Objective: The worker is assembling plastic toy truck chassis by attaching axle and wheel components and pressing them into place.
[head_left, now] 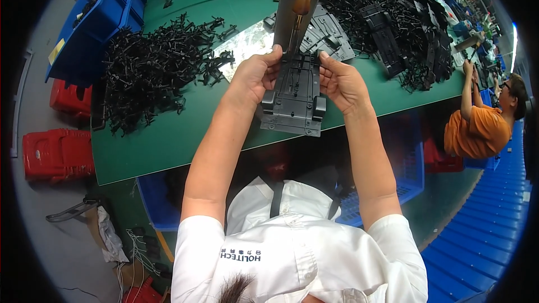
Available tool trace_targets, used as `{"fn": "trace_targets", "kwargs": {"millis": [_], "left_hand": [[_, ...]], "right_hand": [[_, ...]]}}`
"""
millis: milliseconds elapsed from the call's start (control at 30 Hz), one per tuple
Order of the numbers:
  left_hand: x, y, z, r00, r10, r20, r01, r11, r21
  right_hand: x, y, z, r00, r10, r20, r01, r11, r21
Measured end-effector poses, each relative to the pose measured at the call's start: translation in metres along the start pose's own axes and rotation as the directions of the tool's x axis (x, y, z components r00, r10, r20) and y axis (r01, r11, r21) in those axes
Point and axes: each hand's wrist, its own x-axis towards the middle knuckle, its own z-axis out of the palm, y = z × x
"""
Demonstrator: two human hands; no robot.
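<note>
Green table [146,158], heaped small black parts [147,73], shiny sheet [247,44]

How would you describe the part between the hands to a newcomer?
Start at the green table. Between the left hand and right hand is a long dark plate with a raised block on each side. Unlike the dark plates lying beyond, this one is gripped from both sides.

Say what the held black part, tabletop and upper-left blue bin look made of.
Black part: likely matte plastic, molded-looking raised details. Tabletop: green, smooth, even; perhaps rubber mat or laminate, can't tell. Blue bin: probably smooth plastic, evenly colored walls.
</note>
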Motion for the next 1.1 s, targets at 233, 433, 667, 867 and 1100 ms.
{"fn": "trace_targets", "kwargs": {"millis": [233,433,667,867,1100], "left_hand": [[0.003,0.001,-0.002,0.999,0.034,0.020,-0.035,0.997,0.073],[0.004,0.001,-0.002,0.999,0.034,-0.010,-0.032,0.994,0.105],[-0.002,-0.004,0.001,1.000,0.018,-0.005,-0.018,1.000,0.009],[-0.015,-0.008,-0.003,0.997,0.081,0.017,-0.082,0.995,0.058],[-0.031,-0.010,-0.013,0.995,0.040,0.088,-0.044,0.998,0.049]], "right_hand": [[-0.001,-0.001,0.001,1.000,0.009,-0.007,-0.009,1.000,0.003],[0.001,0.000,0.000,1.000,0.014,-0.006,-0.014,1.000,0.008],[-0.001,0.003,-0.006,0.999,0.004,0.036,-0.004,1.000,-0.006],[-0.014,0.008,-0.003,1.000,0.006,0.016,-0.006,1.000,0.007],[-0.019,0.015,-0.004,0.998,0.017,0.058,-0.016,1.000,-0.024]]}}
